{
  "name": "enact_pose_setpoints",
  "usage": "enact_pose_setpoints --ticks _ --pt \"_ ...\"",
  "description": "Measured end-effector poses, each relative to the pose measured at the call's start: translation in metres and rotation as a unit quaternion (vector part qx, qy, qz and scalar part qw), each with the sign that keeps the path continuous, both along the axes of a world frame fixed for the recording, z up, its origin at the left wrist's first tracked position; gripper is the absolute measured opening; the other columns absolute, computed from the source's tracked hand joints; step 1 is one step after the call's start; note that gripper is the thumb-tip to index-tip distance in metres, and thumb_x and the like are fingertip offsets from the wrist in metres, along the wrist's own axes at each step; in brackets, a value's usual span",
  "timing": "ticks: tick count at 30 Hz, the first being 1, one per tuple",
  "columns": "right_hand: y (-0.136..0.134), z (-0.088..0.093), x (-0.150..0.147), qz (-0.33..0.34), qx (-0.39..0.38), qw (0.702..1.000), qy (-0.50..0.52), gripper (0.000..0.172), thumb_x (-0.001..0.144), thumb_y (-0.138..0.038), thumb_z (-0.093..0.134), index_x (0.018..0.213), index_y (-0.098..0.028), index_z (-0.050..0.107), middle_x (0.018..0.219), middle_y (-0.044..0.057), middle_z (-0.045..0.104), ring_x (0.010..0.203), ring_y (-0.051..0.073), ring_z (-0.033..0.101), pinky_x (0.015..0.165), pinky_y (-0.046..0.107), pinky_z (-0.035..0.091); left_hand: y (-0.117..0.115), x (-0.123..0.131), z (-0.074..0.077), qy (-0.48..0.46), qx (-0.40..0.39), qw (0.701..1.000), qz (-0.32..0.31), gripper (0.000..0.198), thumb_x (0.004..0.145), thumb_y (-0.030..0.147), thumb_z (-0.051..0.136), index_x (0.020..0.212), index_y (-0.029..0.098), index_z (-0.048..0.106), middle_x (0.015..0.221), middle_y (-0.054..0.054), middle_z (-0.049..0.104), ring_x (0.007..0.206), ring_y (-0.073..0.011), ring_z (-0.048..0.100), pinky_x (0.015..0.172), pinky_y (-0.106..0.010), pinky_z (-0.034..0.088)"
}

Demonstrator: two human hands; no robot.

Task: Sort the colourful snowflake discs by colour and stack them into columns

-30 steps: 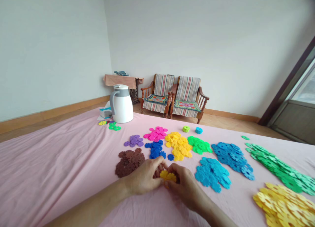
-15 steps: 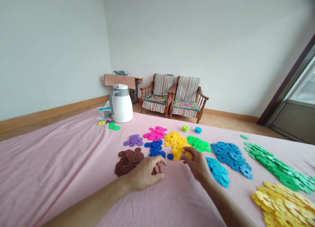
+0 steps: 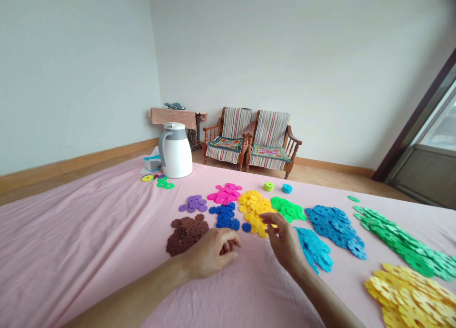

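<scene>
Two hands are held apart at lower centre: the left hand (image 3: 212, 253) is curled beside brown plastic discs (image 3: 187, 235), the right hand (image 3: 283, 242) at yellow plastic discs (image 3: 253, 209), any grip unclear. Discs are light and stiff, best pinched by rims.

No text, labels or signs can be read.
</scene>
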State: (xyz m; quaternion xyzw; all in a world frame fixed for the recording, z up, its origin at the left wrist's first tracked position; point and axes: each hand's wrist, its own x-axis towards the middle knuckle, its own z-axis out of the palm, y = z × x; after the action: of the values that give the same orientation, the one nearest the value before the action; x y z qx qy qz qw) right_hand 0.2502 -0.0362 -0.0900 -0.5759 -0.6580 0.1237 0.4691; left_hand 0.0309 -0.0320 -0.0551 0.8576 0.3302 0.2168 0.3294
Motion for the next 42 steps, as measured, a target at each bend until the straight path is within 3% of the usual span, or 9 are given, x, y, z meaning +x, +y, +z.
enact_pose_setpoints --ticks 4,8,15,21,28,32,35,42 --pt "-0.016 0.008 -0.017 0.008 0.004 0.979 -0.203 0.037 0.077 -0.009 0.044 0.099 -0.026 0.068 0.113 0.007 0.06 0.107 0.025 0.05 0.087 0.042 0.043 0.001 0.0 0.0 0.002 0.058 0.998 0.015 0.013 0.077 0.012 0.05 0.082 0.014 0.062 0.075 -0.001 0.059 0.062 -0.0096 0.052 0.059 -0.019 0.04" --pt "-0.021 0.007 -0.027 -0.02 -0.038 0.958 -0.284 0.046 0.077 -0.007 0.045 0.115 -0.027 0.061 0.128 0.007 0.052 0.117 0.028 0.041 0.092 0.044 0.037 0.003 -0.002 -0.001 0.005 0.075 0.997 0.021 0.013 0.077 0.01 0.05 0.081 0.015 0.061 0.074 0.0 0.059 0.062 -0.0095 0.052 0.058 -0.018 0.039" --pt "-0.022 0.013 -0.031 0.052 -0.061 0.956 -0.282 0.049 0.079 -0.006 0.043 0.116 -0.034 0.059 0.13 0.002 0.051 0.117 0.022 0.042 0.092 0.038 0.035 0.002 -0.002 0.0 0.009 0.073 0.997 0.02 0.013 0.077 0.01 0.049 0.08 0.015 0.061 0.074 0.0 0.059 0.063 -0.0095 0.053 0.059 -0.018 0.039" --pt "-0.019 0.006 -0.031 -0.003 -0.059 0.957 -0.285 0.047 0.08 -0.008 0.042 0.12 -0.03 0.057 0.125 0.006 0.055 0.115 0.025 0.043 0.091 0.039 0.035 0.003 -0.002 0.001 0.014 0.071 0.997 0.019 0.012 0.076 0.01 0.049 0.078 0.015 0.061 0.073 0.0 0.059 0.062 -0.0099 0.053 0.058 -0.018 0.039" --pt "-0.024 0.008 -0.035 0.048 -0.029 0.96 -0.274 0.043 0.082 -0.009 0.044 0.116 -0.032 0.058 0.128 0.002 0.052 0.115 0.022 0.043 0.092 0.035 0.032 0.002 -0.002 0.0 0.016 0.07 0.997 0.014 0.014 0.076 0.01 0.049 0.08 0.015 0.061 0.073 0.0 0.06 0.063 -0.0101 0.053 0.059 -0.018 0.038" --pt "-0.023 0.007 -0.034 -0.009 -0.024 0.97 -0.241 0.027 0.083 -0.012 0.043 0.098 -0.022 0.062 0.104 0.006 0.062 0.097 0.02 0.05 0.084 0.031 0.035 0.003 -0.002 -0.001 0.023 0.096 0.995 0.005 0.013 0.077 0.009 0.05 0.08 0.016 0.061 0.074 0.0 0.06 0.064 -0.0105 0.053 0.059 -0.019 0.038" --pt "-0.02 0.004 -0.03 -0.065 -0.038 0.961 -0.265 0.016 0.083 -0.016 0.045 0.084 -0.02 0.06 0.089 0.006 0.061 0.086 0.021 0.051 0.076 0.031 0.035 0.003 -0.003 -0.001 0.035 0.137 0.99 -0.018 0.013 0.08 0.009 0.049 0.081 0.016 0.06 0.077 -0.001 0.06 0.071 -0.0121 0.054 0.065 -0.021 0.039" --pt "-0.018 0.001 -0.01 -0.139 -0.041 0.94 -0.309 0.009 0.083 -0.02 0.047 0.083 -0.02 0.056 0.089 0.007 0.058 0.087 0.022 0.05 0.075 0.033 0.032 0.005 -0.001 -0.009 0.063 0.197 0.977 -0.053 0.014 0.084 0.011 0.046 0.083 0.016 0.059 0.082 -0.003 0.06 0.078 -0.0143 0.055 0.069 -0.023 0.04"
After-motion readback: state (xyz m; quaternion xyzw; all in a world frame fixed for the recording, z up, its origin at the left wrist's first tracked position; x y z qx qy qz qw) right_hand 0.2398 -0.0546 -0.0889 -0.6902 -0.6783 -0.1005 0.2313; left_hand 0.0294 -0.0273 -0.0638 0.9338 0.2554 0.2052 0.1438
